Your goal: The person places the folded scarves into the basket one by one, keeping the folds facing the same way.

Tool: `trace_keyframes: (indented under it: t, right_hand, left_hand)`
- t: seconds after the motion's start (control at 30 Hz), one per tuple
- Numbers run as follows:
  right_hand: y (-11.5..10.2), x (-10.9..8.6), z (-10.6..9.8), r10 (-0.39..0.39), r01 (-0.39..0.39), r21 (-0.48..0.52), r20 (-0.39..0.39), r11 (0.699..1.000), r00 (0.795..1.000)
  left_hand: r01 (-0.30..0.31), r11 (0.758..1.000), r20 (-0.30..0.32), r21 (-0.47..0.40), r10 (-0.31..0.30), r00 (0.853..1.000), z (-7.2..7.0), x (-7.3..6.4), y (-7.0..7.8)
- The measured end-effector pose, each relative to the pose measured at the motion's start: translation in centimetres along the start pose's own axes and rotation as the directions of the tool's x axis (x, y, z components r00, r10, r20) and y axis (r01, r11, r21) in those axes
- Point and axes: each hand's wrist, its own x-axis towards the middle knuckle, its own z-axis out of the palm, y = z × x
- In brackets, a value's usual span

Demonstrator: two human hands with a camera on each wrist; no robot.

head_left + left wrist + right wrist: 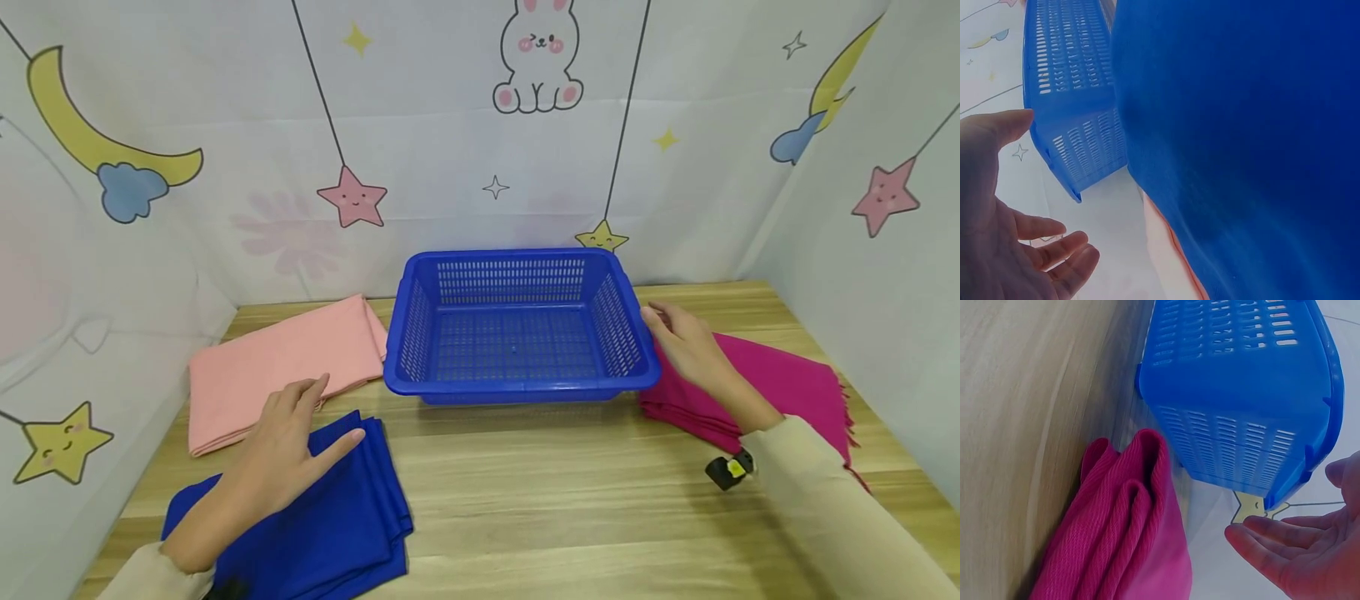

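A blue plastic basket (517, 388) with slotted walls stands at the back middle of the table, its inside bare apart from a tiny speck. My right hand (686, 346) is beside the basket's right rim, fingers loosely bent and holding nothing; in the right wrist view a gap shows between most of its fingers and the basket wall (1229, 444). Over a folded dark blue cloth (337, 533) at the front left hovers my left hand (277, 450), thumb spread away from the fingers and nothing in its grasp.
Left of the basket lies a folded light pink cloth (277, 362). A folded magenta cloth (780, 383) with a fringed edge lies to the right, partly under my right arm. Printed white curtains (450, 125) enclose the wooden table (525, 500) at the back and sides.
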Motion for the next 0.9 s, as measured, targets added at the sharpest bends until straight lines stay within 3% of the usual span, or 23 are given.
trace_keyframes:
  t: [0.33, 0.9]
  right_hand:
    - [-0.2, 0.9, 0.6, -0.019, 0.02, 0.047, -0.013, 0.999, 1.0]
    - [-0.7, 2.5, 1.1, 0.015, -0.01, 0.108, -0.048, 0.994, 0.999]
  left_hand:
    - [-0.034, 0.999, -0.017, 0.029, 0.035, 0.999, 0.4, -2.0, 0.7]
    - [-0.022, 1.0, 0.064, -0.008, 0.022, 0.998, 1.7, -4.3, 2.7]
